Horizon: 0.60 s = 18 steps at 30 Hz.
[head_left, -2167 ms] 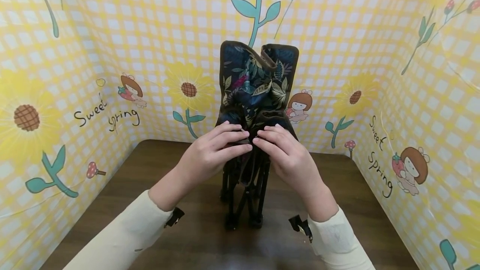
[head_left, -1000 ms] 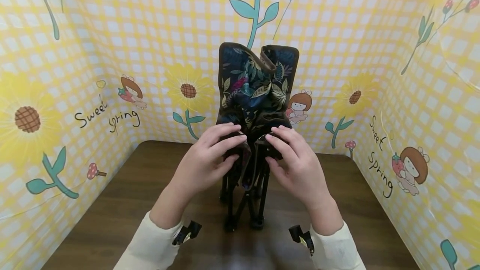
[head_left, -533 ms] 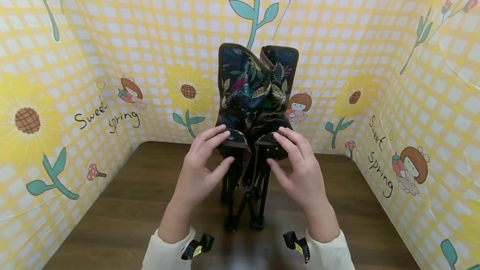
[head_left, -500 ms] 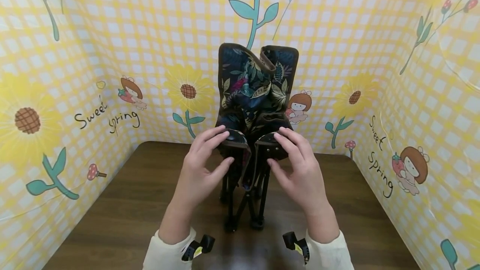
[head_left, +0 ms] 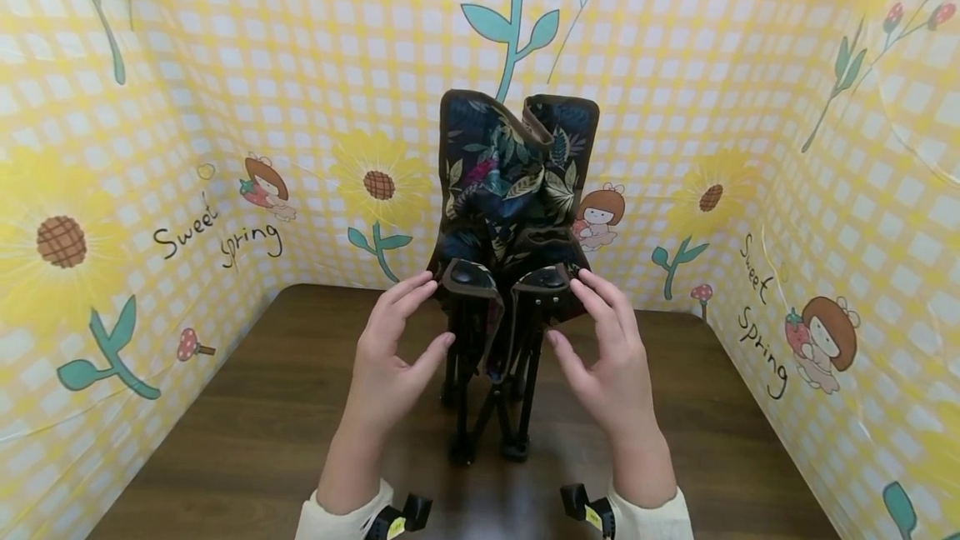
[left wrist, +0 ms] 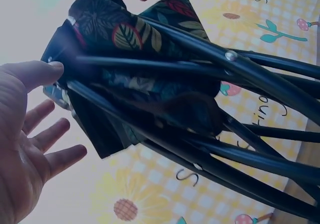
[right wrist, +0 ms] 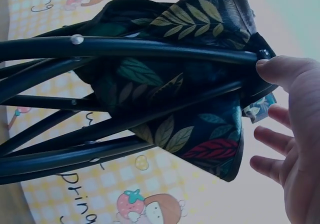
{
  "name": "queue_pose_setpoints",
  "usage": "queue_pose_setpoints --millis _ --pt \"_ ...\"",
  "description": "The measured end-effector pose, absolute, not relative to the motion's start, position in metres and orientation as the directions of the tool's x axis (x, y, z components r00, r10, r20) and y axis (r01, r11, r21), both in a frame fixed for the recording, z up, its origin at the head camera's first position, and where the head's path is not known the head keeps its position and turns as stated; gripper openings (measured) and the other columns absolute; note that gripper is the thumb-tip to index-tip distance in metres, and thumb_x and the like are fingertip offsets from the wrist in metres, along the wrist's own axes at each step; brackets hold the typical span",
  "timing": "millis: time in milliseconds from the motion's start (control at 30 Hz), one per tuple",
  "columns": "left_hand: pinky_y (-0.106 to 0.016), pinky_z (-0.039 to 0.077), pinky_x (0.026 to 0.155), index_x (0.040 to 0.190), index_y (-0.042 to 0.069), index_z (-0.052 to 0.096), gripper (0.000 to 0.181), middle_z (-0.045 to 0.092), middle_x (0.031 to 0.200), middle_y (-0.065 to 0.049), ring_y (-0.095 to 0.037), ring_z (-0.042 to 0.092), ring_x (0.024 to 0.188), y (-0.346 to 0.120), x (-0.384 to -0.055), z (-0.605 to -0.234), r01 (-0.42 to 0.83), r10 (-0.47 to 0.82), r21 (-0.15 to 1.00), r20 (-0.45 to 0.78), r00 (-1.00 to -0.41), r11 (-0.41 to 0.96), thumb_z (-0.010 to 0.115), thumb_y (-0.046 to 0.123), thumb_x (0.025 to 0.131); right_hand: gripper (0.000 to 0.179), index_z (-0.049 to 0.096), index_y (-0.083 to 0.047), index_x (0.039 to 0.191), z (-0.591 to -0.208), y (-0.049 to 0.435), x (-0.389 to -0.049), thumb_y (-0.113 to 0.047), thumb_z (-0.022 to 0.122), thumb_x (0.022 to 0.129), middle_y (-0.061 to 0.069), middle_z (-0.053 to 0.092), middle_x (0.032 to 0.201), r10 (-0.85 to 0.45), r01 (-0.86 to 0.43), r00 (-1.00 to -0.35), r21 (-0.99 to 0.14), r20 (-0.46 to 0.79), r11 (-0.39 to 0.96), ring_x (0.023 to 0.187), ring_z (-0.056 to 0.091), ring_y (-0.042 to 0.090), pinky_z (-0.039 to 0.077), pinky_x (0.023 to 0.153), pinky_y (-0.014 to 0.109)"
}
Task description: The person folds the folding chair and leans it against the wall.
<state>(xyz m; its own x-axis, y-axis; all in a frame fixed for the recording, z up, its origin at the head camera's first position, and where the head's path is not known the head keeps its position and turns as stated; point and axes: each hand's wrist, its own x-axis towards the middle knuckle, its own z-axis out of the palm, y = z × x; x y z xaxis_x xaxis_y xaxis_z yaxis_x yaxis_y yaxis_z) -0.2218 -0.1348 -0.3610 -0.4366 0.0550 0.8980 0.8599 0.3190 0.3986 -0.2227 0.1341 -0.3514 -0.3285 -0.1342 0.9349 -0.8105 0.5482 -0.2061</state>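
Note:
A folding chair with dark leaf-print fabric and crossed black legs stands upright and folded narrow in front of me. Its two front seat corners face me, side by side. My left hand is at the left corner with fingers spread, fingertips right at its outer edge. On the other side, my right hand mirrors it beside the right corner. Both wrist views show the thumbs close to the ends of the black tubes, the other fingers extended past the fabric.
The chair's feet rest on a dark brown wooden table. Yellow checked sheeting with sunflowers and cartoon figures walls in the back and both sides. A small black camera is strapped at each wrist.
Both hands have moved apart, from close together over the seat corners to the outer sides, uncovering the corners. The chair stays folded in the same place.

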Motion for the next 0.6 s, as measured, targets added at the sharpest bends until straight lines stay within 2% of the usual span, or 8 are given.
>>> queue_pose_setpoints --millis 133,300,433,600 --pt "-0.027 0.042 0.115 0.141 0.0 0.057 0.069 0.054 0.147 -0.017 -0.03 0.05 0.138 -0.137 -0.222 -0.372 0.852 0.048 0.435 0.883 -0.467 0.293 0.08 -0.014 0.078 0.057 0.056 -0.002 0.144 -0.36 0.138 -0.223 -0.034 0.068 0.099 0.02 0.052 0.147 -0.116 -0.802 -0.36 -0.243 0.926 0.545 0.135 0.05 0.036 0.038 0.115 0.023" --pt "-0.025 0.044 0.113 0.145 0.007 0.055 0.073 0.053 0.148 -0.011 -0.024 0.051 0.137 -0.137 -0.219 -0.387 0.809 0.044 0.507 0.839 -0.542 0.296 0.08 -0.013 0.08 0.057 0.055 0.0 0.143 -0.37 0.144 -0.224 -0.034 0.069 0.099 0.02 0.052 0.148 -0.078 -0.794 -0.369 -0.27 0.926 0.544 0.136 0.048 0.037 0.036 0.117 0.026" --pt "-0.033 0.046 0.113 0.148 0.01 0.053 0.075 0.052 0.149 -0.01 -0.023 0.051 0.136 -0.138 -0.218 -0.395 0.774 0.025 0.561 0.805 -0.593 0.295 0.08 -0.012 0.081 0.06 0.054 0.001 0.144 -0.378 0.148 -0.222 -0.019 0.076 0.092 0.02 0.051 0.148 -0.041 -0.784 -0.384 -0.302 0.922 0.543 0.137 0.047 0.037 0.035 0.118 0.027" --pt "-0.037 0.047 0.112 0.149 0.012 0.053 0.075 0.052 0.149 -0.008 -0.021 0.05 0.137 -0.138 -0.217 -0.405 0.716 0.006 0.624 0.752 -0.659 0.315 0.079 -0.011 0.082 0.074 0.05 0.003 0.146 -0.39 0.155 -0.222 0.001 0.081 0.079 0.023 0.051 0.146 0.018 -0.751 -0.412 -0.35 0.911 0.56 0.137 0.046 0.036 0.033 0.119 0.026"
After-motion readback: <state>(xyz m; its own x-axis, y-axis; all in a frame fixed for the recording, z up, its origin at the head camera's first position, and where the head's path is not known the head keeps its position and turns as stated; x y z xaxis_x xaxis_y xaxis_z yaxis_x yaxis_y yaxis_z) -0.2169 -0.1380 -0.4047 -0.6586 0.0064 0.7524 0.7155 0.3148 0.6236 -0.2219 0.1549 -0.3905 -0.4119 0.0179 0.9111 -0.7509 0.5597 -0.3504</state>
